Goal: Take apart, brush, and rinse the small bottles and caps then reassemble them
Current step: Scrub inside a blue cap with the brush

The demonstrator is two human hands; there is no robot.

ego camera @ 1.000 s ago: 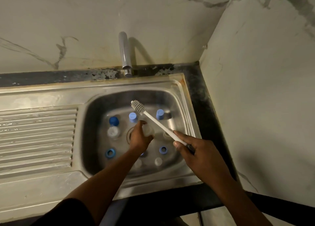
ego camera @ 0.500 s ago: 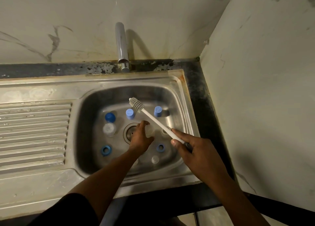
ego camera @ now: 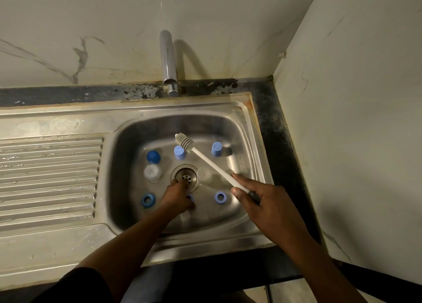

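**Right hand (ego camera: pixel 262 202) clamps brush (ego camera: pixel 214 165); left hand (ego camera: pixel 177 198) low in sink (ego camera: pixel 182 107)**

Thumb and fingers curl round the brush's handle end, with the bristles raised over the basin just beside a blue cap (ego camera: pixel 180 152). The left hand reaches the floor at the drain's (ego camera: pixel 186 177) near edge. Whether it holds anything cannot be told (its fingertips are tucked from view). Bottles (ego camera: pixel 152 172) stand either side of the drain, caps behind them, rings (ego camera: pixel 148 200) in front. Likely trouble: a careless sweep of the long brush could topple the upright caps, and a wet bottle may slip when the left hand picks it up.
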